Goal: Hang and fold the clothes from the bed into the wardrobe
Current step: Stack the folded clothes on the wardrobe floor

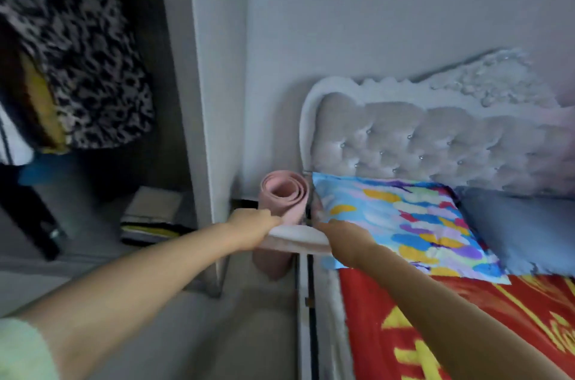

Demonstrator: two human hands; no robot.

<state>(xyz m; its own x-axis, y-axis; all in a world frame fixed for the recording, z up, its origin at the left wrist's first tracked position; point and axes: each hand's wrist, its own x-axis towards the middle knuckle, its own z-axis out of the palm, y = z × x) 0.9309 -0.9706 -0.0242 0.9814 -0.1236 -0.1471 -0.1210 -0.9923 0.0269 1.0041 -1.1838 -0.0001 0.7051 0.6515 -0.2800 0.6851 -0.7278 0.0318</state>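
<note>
Left hand and right hand both pinch a pale folded garment at its ends, held over the gap beside the bed. Likely soft, light, floppy; grip both edges. Pink rolled mat behind, wardrobe left.

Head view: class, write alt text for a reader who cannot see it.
Two bare hands, left hand and right hand, hold a pale folded cloth beside a bed. A rolled pink mat stands behind it, and an open wardrobe with hanging clothes is left.
</note>
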